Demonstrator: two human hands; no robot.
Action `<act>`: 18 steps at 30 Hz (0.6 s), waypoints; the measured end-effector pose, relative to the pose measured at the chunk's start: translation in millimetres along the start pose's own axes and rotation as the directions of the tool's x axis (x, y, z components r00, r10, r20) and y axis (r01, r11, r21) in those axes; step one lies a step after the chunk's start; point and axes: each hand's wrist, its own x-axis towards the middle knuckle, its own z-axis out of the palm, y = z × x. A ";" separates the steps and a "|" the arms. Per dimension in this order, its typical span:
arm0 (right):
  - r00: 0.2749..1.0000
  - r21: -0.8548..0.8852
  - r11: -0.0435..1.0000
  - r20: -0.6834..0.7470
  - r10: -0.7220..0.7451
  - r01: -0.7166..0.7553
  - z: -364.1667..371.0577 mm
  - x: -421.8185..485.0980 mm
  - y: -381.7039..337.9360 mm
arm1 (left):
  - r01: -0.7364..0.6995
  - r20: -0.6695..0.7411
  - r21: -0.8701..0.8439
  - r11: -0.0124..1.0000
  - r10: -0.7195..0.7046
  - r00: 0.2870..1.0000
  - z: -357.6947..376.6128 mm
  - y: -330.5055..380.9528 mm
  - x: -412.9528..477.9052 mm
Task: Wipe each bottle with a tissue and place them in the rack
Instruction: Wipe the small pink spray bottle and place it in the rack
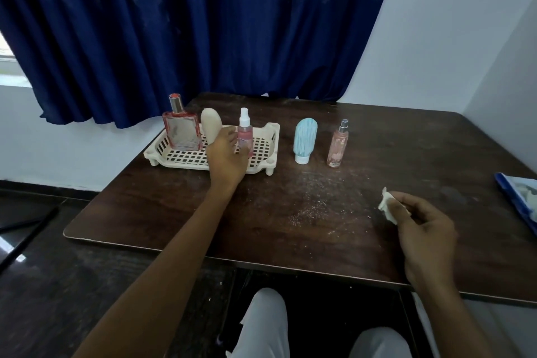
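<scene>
A cream lattice rack (174,155) stands at the table's far left. In it are a red square perfume bottle (181,132), a beige tube (211,124) and a small pink spray bottle (245,131). My left hand (226,158) grips the pink spray bottle upright over the rack floor. To the right of the rack, on the table, stand a blue tube (304,136) on its white cap and a slim pink spray bottle (337,144). My right hand (421,229) pinches a crumpled white tissue (386,205) above the table's near right part.
The dark wooden table (290,206) carries a scatter of pale specks in its middle. A blue-edged packet (520,200) lies at the right edge. A blue curtain (189,23) hangs behind the table. My knees show below the near edge.
</scene>
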 end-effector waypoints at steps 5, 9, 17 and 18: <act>1.000 0.008 1.000 0.006 -0.005 0.005 -3.2 -3.9 -0.3 | -0.081 -0.060 -0.122 0.989 0.074 0.995 -13.3 24.1 -42.5; 0.999 -0.008 1.000 0.032 -0.014 0.014 -3.9 -4.3 -3.3 | -0.209 0.098 -0.244 0.947 0.238 0.966 7.9 60.7 -59.2; 0.999 -0.013 1.000 0.029 -0.018 0.018 -7.7 -9.8 -7.8 | -0.403 0.264 -0.170 0.899 0.436 0.861 81.0 104.2 -57.7; 0.999 -0.013 1.000 0.032 -0.022 0.022 -8.3 -10.0 -7.8 | -0.396 0.261 -0.161 0.904 0.426 0.866 86.8 106.2 -56.9</act>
